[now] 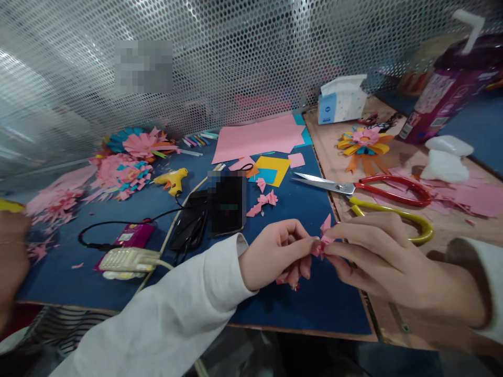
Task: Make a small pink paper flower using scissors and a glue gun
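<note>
My left hand [277,254] and my right hand [377,256] meet over the front of the blue mat [298,303]. Both pinch a small folded pink paper piece [324,236] between thumb and fingertips. The other fingers of the left hand curl over more pink paper at the palm. Two folded pink pieces [264,201] lie on the mat just behind the hands. Red-handled scissors [365,187] and a yellow-handled pair [396,215] lie right behind my right hand.
A dark phone [228,203], a yellow glue gun [173,179], cables and a power strip [128,260] sit at left. Pink paper flowers [126,170], coloured sheets [259,137], a tissue box [341,99] and a purple jug [451,89] stand behind. Another person's hand [11,256] is at far left.
</note>
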A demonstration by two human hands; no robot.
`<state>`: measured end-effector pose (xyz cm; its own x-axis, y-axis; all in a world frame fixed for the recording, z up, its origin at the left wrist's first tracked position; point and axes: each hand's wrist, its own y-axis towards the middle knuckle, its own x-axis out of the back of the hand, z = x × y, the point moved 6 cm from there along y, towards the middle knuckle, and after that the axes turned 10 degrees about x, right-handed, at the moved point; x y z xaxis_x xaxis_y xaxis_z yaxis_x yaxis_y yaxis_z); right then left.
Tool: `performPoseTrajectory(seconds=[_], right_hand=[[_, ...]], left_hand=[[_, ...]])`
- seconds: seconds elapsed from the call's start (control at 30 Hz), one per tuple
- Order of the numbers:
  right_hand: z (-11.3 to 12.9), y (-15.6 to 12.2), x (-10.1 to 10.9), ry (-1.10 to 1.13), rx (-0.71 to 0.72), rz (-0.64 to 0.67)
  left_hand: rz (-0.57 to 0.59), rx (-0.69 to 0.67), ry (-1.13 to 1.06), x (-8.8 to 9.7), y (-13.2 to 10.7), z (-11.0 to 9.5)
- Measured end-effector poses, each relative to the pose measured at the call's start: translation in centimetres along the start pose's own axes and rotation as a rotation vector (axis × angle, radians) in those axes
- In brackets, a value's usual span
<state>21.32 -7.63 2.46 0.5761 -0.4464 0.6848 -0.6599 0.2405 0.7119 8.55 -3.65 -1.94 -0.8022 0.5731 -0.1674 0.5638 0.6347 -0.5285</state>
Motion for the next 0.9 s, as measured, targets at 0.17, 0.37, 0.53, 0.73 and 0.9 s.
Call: performPoseTrajectory(seconds=[0.17, 0.37, 0.53, 0.73, 0.9], right_hand=[[0.31, -0.18, 0.13, -0.015, 0.028, -0.002], [0.41, -0.30, -0.03, -0.022, 0.028, 0.010], [0.09, 0.08, 0.14, 0.004, -0.007, -0.011], [-0.16, 0.30, -0.07, 0.040, -0.031, -0.015], [0.12, -0.06, -0.18, 0.012, -0.002, -0.010]], left_hand=[[-0.007, -0.007, 0.003, -0.03, -0.07, -0.04], [-0.006, -0.009, 0.006, -0.07, -0.07, 0.01], [0.004, -0.012, -0.008, -0.09, -0.02, 0.05], [0.012, -0.011, -0.017, -0.13, -0.02, -0.01], [0.020, -0.017, -0.021, -0.10, 0.02, -0.04]])
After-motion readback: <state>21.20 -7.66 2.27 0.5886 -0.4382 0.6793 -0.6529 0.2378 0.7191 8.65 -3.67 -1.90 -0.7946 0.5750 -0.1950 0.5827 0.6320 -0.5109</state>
